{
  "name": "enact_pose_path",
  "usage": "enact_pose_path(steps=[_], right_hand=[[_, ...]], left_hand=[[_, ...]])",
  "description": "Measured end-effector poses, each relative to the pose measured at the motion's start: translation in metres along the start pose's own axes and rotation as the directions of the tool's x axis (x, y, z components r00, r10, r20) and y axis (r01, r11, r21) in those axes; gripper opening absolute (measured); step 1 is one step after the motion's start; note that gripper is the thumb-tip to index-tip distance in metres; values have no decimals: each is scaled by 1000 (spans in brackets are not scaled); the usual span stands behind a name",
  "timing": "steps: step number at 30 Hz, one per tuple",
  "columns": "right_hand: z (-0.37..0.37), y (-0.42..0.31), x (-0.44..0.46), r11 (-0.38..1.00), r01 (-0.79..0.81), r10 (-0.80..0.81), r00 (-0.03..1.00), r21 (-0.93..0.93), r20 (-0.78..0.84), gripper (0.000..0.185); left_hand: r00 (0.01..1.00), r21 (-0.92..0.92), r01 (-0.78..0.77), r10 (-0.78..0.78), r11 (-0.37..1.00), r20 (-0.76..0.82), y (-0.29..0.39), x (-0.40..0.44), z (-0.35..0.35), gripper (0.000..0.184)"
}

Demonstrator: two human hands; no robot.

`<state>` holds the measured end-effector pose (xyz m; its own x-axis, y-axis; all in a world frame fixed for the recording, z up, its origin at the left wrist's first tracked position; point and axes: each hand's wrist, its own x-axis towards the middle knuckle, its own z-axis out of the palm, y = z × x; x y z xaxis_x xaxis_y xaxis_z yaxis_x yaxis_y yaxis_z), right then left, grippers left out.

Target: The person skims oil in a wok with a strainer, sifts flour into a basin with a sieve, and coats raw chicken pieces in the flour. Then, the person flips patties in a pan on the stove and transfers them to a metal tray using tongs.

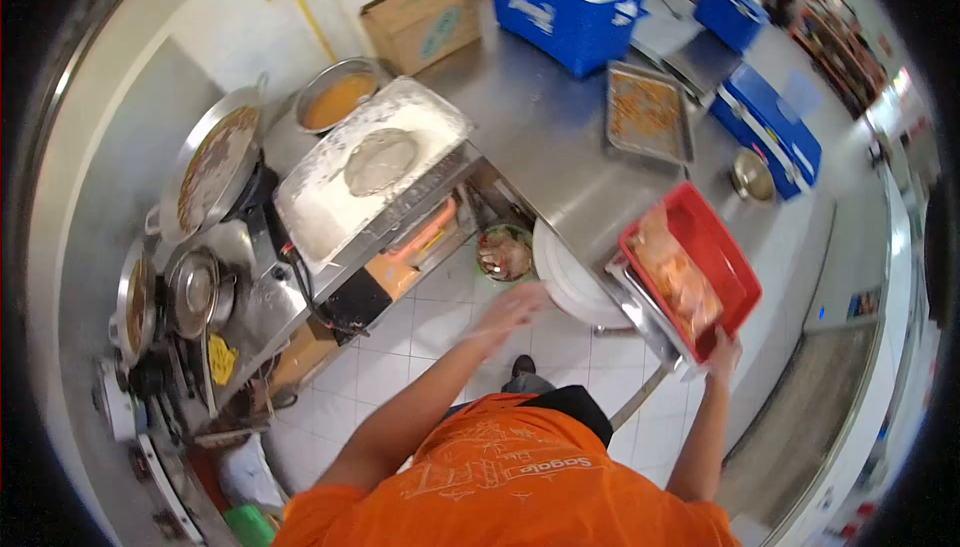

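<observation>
My right hand [724, 351] grips the near end of a red tub [728, 265] at the edge of the steel table. Pieces of pale orange raw meat [682, 277] lie along the tub's left side. My left hand [512, 315], slightly blurred, is in the air over the tiled floor with its fingers stretched out and nothing in it. Just beyond it are a white round lid or basin [570, 277] and a bowl of raw meat pieces [505, 253]. Up and to the left, a tray of white flour [325, 209] holds a round mesh strainer [381, 161].
Blue coolers [570, 9] and a tray of brown pieces [646, 113] stand on the steel table [530, 127]. A large pan [212, 169], a bowl of orange liquid [341, 99] and a cardboard box [422, 31] are at the left. A metal bowl [752, 175] is at the right.
</observation>
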<state>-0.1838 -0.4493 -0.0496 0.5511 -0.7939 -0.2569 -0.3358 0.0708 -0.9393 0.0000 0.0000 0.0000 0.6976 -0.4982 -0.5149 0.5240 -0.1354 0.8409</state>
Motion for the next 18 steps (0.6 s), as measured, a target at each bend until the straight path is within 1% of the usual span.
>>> enact_pose_path(steps=[1,2,3,4,5,6,7,8,11,12,13,14,15,16,17,18], right_hand=[[-11,6,-11,999,4,-6,999,-42,-34,26],[-18,3,-26,999,16,-17,1000,-35,-26,25],[32,-38,10,991,135,-134,990,18,-38,25],[32,-11,27,978,200,-204,974,-52,-100,29],[52,-58,-13,993,111,-115,983,-37,-145,32],[17,17,25,957,189,-229,957,-218,-176,38],[47,-38,-15,975,61,-44,995,212,-85,42],[42,-26,-1,962,71,-69,997,265,-19,44],[82,-62,-13,958,93,-80,995,272,-58,43],[102,-78,-18,940,95,-97,995,328,-9,42],[120,-81,-9,915,26,-35,999,402,14,42],[138,-79,2,881,-44,27,999,471,41,42],[166,-94,1,837,-112,87,994,536,72,42],[199,-107,-4,875,-112,152,987,471,-47,36],[240,-134,-22,955,-19,24,1000,296,-12,32],[262,-117,-6,973,-31,48,996,228,-69,29]], left_hand=[[996,-72,-14,21,997,92,9,19,31,49],[950,-48,-202,208,978,232,-15,50,51,63],[851,223,-498,424,838,310,32,144,40,69],[767,469,-642,504,607,397,44,182,55,75],[947,78,-237,212,968,241,49,189,81,57],[993,-478,121,-110,870,52,57,195,107,46],[996,-519,82,-53,851,71,77,186,108,45],[996,-560,48,4,827,90,99,174,109,44],[997,-495,-73,60,866,-42,89,207,78,44],[993,-361,-110,86,926,-81,98,206,56,45],[986,-217,-136,113,967,-119,108,203,33,46],[978,73,-142,151,987,-147,136,183,-1,47],[890,375,-260,371,890,-265,146,166,-29,51],[748,652,-291,592,700,-301,157,145,-59,55],[611,753,-293,721,589,-327,190,107,-95,56],[462,840,-265,828,473,-320,210,70,-130,58]])
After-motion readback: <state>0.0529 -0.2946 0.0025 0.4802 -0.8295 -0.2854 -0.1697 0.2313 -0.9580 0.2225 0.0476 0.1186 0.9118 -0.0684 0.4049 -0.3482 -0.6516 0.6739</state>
